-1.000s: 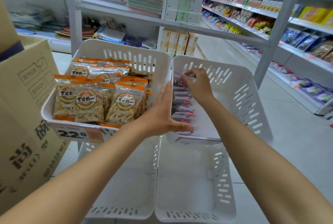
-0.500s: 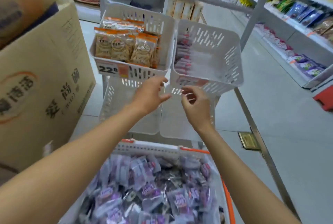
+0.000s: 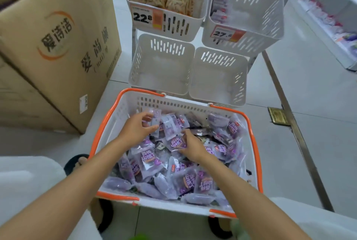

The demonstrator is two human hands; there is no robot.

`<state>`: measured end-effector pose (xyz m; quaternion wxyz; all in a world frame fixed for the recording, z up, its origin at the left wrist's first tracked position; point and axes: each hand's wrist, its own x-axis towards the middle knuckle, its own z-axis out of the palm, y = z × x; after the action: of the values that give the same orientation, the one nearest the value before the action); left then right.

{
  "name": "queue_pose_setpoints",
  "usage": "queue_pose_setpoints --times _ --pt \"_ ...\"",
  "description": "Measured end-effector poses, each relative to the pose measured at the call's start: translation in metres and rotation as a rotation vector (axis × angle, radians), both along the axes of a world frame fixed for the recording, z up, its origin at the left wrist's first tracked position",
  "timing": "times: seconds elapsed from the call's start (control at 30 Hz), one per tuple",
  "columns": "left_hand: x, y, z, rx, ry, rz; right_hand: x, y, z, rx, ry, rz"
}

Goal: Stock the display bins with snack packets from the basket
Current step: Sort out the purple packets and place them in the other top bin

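Gripping packets (image 3: pixel 174 143) in basket (image 3: pixel 173 104) — (print blurred).

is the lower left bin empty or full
Empty: the lower left bin shows only its bare white floor inside.

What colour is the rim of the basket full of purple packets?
Orange. The white plastic basket has an orange rim, clearest in the head view.

Glossy purple film snack packets (image 3: pixel 148 162) in a matt white plastic basket (image 3: pixel 123 112), beside matt brown cardboard box (image 3: pixel 58 46).
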<state>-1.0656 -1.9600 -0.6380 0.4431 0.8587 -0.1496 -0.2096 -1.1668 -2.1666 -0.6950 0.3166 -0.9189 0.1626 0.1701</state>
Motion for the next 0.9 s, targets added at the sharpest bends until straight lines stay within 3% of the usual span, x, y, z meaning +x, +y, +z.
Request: queue_pose_setpoints --times 0.17,0.23,0.3,0.37,0.5,0.57,0.63,0.77,0.9 --pt "-0.012 0.002 -0.006 -0.015 0.076 0.048 -0.010 -0.007 0.037 0.357 -0.220 -0.235" --pt "-0.023 -0.008 -0.005 -0.050 0.248 -0.012 -0.008 -0.007 0.059 0.624 -0.240 -0.334" --pt "-0.034 -0.021 -0.006 -0.144 0.389 -0.070 -0.005 -0.008 0.073 0.722 -0.220 -0.251" --pt "-0.040 -0.029 -0.009 -0.229 0.418 -0.057 -0.010 -0.017 0.078 0.583 -0.117 -0.066" --pt "-0.041 -0.031 -0.014 -0.202 0.364 -0.059 -0.043 -0.046 0.065 -0.153 0.311 0.371" --pt "-0.041 -0.032 -0.017 -0.190 0.375 -0.024 -0.055 -0.052 0.056 -0.308 0.343 0.445" --pt "-0.040 -0.033 -0.022 -0.179 0.399 -0.007 -0.057 -0.057 0.058 -0.106 0.187 0.296" --pt "-0.039 -0.040 -0.020 -0.304 0.584 0.185 -0.041 -0.060 0.088 0.535 -0.206 -0.231" --pt "-0.042 -0.048 -0.006 -0.500 0.746 0.166 -0.024 -0.033 0.093 0.741 -0.356 -0.481"
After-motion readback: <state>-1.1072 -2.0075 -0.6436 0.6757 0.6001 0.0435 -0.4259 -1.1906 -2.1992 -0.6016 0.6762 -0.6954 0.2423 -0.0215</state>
